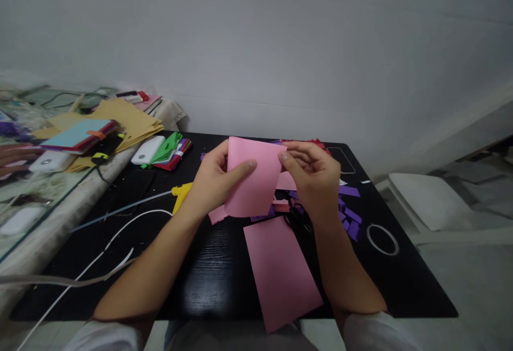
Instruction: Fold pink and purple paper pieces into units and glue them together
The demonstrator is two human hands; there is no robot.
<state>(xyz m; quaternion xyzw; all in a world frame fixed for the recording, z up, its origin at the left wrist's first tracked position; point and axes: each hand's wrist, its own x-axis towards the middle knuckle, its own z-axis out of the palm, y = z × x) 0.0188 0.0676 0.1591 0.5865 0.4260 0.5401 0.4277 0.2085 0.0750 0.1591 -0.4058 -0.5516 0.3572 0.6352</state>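
Observation:
A pink sheet of paper (252, 190), bent over into a fold or curve, is held up above the table between both hands. My left hand (218, 174) grips its left side, thumb lying across the front. At its upper right corner my right hand (310, 166) pinches the edge between thumb and fingers. A second pink sheet (282, 271) lies flat below, reaching over the table's front edge. Behind the held paper and by my right wrist are black-handled scissors (298, 220), partly hidden, and several purple paper pieces (352, 223).
On the black table (216, 276) a yellow glue gun (182, 196) lies left, with a white cable (132, 217). Behind it are a white box (147, 150) and coloured strips (172, 150). A ring (382, 240) lies right. Another person's hand (18, 158) shows far left. A white stool (425, 201) stands right.

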